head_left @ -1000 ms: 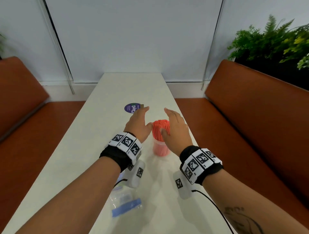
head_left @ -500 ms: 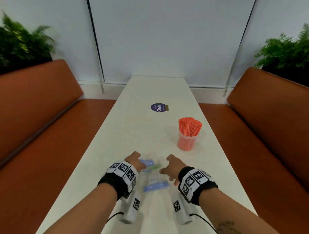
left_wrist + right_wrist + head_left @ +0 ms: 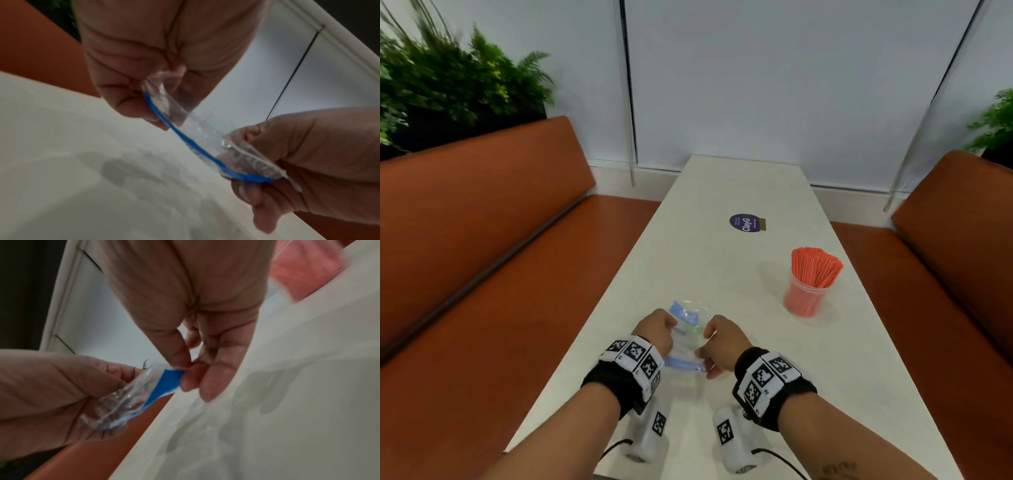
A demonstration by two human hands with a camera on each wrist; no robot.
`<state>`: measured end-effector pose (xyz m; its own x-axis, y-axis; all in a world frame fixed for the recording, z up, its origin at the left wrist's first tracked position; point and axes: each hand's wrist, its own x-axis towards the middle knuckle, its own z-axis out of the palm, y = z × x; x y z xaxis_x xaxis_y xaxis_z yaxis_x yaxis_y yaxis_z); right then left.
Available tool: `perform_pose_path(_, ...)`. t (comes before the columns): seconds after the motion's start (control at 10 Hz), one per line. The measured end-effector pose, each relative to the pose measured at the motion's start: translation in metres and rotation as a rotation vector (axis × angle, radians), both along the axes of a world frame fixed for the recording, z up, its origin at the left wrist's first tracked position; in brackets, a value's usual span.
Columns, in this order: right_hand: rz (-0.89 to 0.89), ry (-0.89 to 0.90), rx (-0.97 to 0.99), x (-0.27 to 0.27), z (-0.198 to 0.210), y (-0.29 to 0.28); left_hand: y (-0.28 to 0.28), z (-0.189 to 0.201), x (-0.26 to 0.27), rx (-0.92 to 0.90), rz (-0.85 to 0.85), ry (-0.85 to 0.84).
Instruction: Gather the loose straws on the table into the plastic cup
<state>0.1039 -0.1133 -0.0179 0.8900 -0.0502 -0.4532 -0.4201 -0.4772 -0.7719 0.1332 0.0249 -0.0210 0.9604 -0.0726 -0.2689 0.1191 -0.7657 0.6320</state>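
Observation:
A clear plastic cup [image 3: 804, 303] stands on the right side of the white table [image 3: 709, 260], packed with upright red straws [image 3: 815, 265]. I see no loose straws on the tabletop. Both hands are nearer to me, left of the cup, and hold a clear plastic bag [image 3: 688, 339] with a blue strip just above the table. My left hand [image 3: 654, 330] pinches its left edge [image 3: 156, 92]. My right hand [image 3: 722, 346] pinches the right end of the blue strip [image 3: 185, 369]. The bag [image 3: 197, 128] stretches between them. The cup shows as a pink blur [image 3: 304, 269] in the right wrist view.
A round purple sticker [image 3: 745, 222] lies on the table beyond the cup. Orange benches [image 3: 482, 222] flank the narrow table on both sides [image 3: 955, 240]. Plants [image 3: 448, 75] stand behind the backrests. A white wall closes the far end.
Both hands left the cup of straws, drew back toward me and took hold of the plastic bag, which now hangs lifted between them. The head view swung left.

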Motion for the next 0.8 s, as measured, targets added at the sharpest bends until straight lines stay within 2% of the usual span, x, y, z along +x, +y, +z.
perform_pose_path(0.2, 0.201, -0.013, -0.045, 0.001, 0.002, 0.071, 0.077, 0.003, -0.012, 0.042, 0.017, 0.029)
perform_pose_path(0.4, 0.39, 0.068, -0.233, -0.007, -0.008, 0.104, 0.105, -0.014, -0.02, 0.245, -0.095, 0.087)
perform_pose_path(0.6, 0.452, 0.1, -0.281, -0.011, -0.005, 0.105, 0.103, -0.027, -0.026, 0.446, -0.17, 0.047)
perform_pose_path(0.7, 0.473, 0.004, -0.308, -0.013, -0.003, 0.091, 0.106, -0.025, -0.028, 0.461, -0.134, 0.011)
perform_pose_path(0.8, 0.484, -0.082, -0.336, -0.017, 0.008, 0.071, 0.105, 0.0, -0.025, 0.369, -0.06, -0.141)
